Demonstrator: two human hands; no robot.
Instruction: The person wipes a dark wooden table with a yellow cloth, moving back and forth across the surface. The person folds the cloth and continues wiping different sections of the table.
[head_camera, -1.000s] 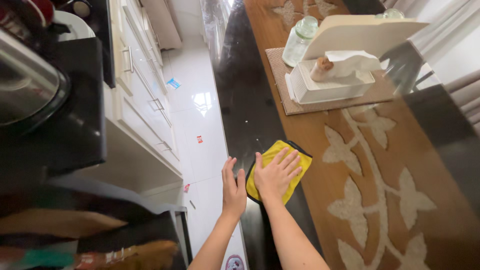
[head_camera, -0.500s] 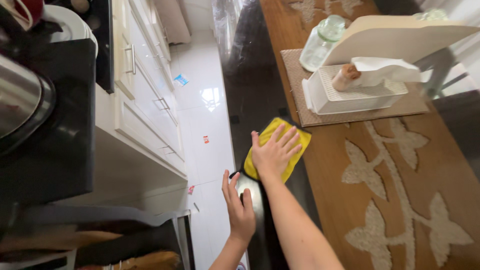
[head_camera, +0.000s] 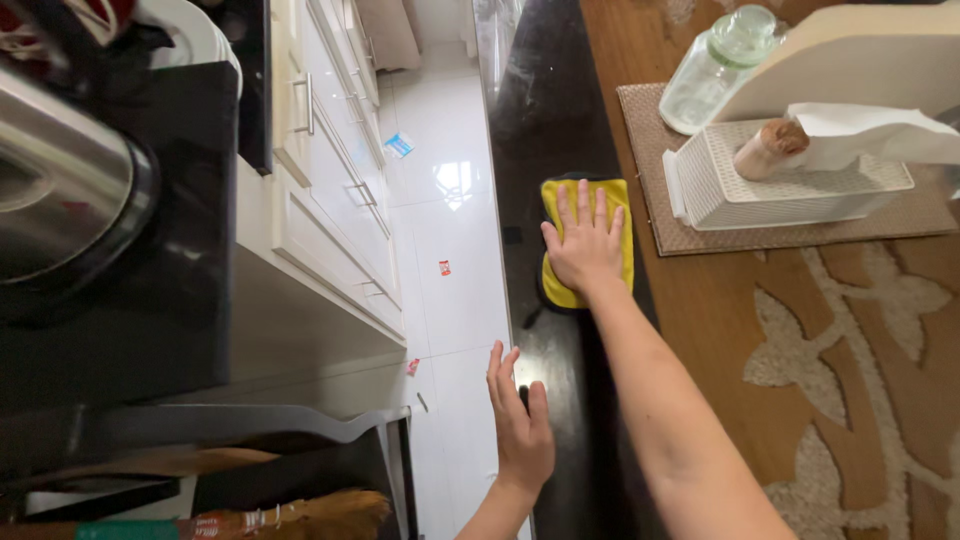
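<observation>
**Glossy dark counter, mid-wipe**

Kitchen counter (head_camera: 560, 110) here is dark and shiny. Right hand (head_camera: 585, 245) has its fingers (head_camera: 583, 205) spread flat, pressing a yellow cloth (head_camera: 622, 195) near the woven mat (head_camera: 650, 190). Left hand (head_camera: 522, 425) rests open on the counter edge, holding nothing. I'd guess partly wiped; the far stretch looks untouched.

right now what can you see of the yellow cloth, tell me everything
The yellow cloth looks like soft microfibre with a dark edge trim, roughly rectangular and folded flat. It lies on the glossy black strip of the table, beside the wooden part and just left of the woven placemat. The right hand presses flat on it with fingers spread, covering its middle. The left hand rests apart on the table edge, not touching it.
</observation>
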